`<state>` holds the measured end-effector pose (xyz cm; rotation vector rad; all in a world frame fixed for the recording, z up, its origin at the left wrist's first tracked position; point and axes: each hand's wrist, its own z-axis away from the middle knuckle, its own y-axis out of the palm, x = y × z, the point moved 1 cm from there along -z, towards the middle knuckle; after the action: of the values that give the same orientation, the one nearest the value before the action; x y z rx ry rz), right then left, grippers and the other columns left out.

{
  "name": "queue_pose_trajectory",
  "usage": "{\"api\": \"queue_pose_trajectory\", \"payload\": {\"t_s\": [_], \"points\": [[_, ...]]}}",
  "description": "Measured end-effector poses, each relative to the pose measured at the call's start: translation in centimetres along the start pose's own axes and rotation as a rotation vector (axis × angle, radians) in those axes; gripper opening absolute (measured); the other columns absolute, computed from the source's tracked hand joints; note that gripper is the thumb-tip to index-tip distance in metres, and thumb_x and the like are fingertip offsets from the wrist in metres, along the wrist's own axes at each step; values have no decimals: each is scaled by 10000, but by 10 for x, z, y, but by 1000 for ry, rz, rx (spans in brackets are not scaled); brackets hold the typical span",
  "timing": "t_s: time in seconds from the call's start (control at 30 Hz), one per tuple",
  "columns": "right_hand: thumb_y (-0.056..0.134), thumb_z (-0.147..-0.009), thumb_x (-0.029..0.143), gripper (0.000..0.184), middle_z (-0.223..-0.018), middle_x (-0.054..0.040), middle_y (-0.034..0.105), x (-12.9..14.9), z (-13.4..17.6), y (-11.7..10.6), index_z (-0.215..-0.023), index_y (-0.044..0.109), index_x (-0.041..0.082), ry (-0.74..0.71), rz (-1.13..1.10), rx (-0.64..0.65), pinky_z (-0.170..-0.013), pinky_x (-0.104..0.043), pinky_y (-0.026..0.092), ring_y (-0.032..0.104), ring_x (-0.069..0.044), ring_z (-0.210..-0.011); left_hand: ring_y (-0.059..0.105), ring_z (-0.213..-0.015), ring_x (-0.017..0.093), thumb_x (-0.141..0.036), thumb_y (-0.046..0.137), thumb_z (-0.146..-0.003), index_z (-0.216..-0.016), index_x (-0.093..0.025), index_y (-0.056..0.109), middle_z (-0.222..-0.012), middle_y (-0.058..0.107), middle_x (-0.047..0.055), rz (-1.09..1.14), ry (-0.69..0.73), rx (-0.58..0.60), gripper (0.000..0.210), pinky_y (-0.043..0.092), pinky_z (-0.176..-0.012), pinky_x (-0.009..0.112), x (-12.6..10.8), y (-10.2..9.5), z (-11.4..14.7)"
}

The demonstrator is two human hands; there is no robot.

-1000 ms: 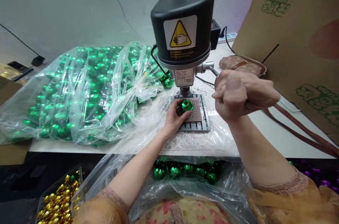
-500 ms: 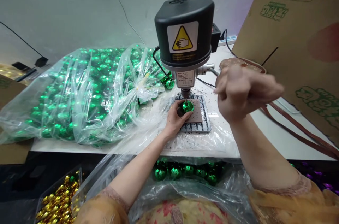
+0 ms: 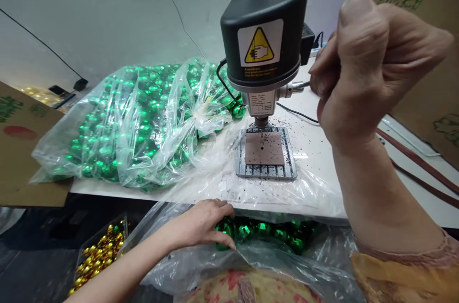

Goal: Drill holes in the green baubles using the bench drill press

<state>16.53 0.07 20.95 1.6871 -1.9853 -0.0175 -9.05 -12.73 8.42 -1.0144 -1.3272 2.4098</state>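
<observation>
My left hand (image 3: 210,224) reaches down at the table's front edge, its thumb and fingers curved around a shiny green faceted ball (image 3: 225,232). More green balls (image 3: 263,230) lie in a row beside it in an open clear plastic bag. My right hand (image 3: 369,59) is raised, closed in a fist at the end of the drill press lever (image 3: 299,86); the grip is hidden inside the fingers. The black drill press (image 3: 263,40) stands over a slotted metal base (image 3: 292,171). A brownish square pad (image 3: 268,152) with a small dark hole lies on that base, with no ball on it.
A large clear bag of green balls (image 3: 143,121) fills the table's left side. Gold balls (image 3: 100,255) sit in a bin below, left. Cardboard boxes (image 3: 28,145) flank the table. Dark shavings, a cable (image 3: 297,113) and brown straps (image 3: 423,164) lie about.
My left hand has moved from the pad down to the bag at the front edge; the ball that was under the drill is gone from there. My right fist has risen. The view shifted.
</observation>
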Motion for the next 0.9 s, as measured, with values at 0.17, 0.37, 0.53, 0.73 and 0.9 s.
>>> {"api": "queue_pose_trajectory", "payload": {"t_s": [0.17,0.37,0.53,0.73,0.9], "points": [[550,-929,138,423,-436,53,397,-2,-1,1,-506,547,156,-30,-19,-32,-539,-270,261,368,-15,-452,672,-1016,222,-322,463,-1030,-1195,-206,580,-1096,695,94,-82,35,-537,233,515,-896,342,43,-37,-43],[537,-923,138,407,-451,70,394,-3,1,-1,-518,567,137,3,-27,-18,-518,-235,257,372,28,-459,624,-1147,339,-12,453,-850,-1252,-153,617,-1310,600,206,-333,-353,-663,457,490,-958,454,108,-88,-140],[537,-917,110,402,-452,74,412,-4,0,0,-516,552,136,-17,-33,-15,-505,-220,268,389,25,-457,630,-1111,363,-108,533,-848,-1151,-174,687,-1105,688,168,-289,-380,-608,346,476,-952,472,132,-96,-152],[540,-920,130,411,-447,76,387,-2,0,-1,-510,535,134,-2,2,-6,-515,-223,265,376,21,-467,642,-1037,227,-398,570,-887,-1192,-236,645,-1242,652,74,737,-11,-861,353,559,-836,347,101,-86,-135],[531,-936,155,414,-462,75,389,0,1,0,-523,528,139,16,10,2,-530,-219,271,371,24,-480,672,-832,165,-441,728,-819,-1283,-224,576,-1102,691,71,1405,79,-699,535,582,-708,290,58,-60,-125]]}}
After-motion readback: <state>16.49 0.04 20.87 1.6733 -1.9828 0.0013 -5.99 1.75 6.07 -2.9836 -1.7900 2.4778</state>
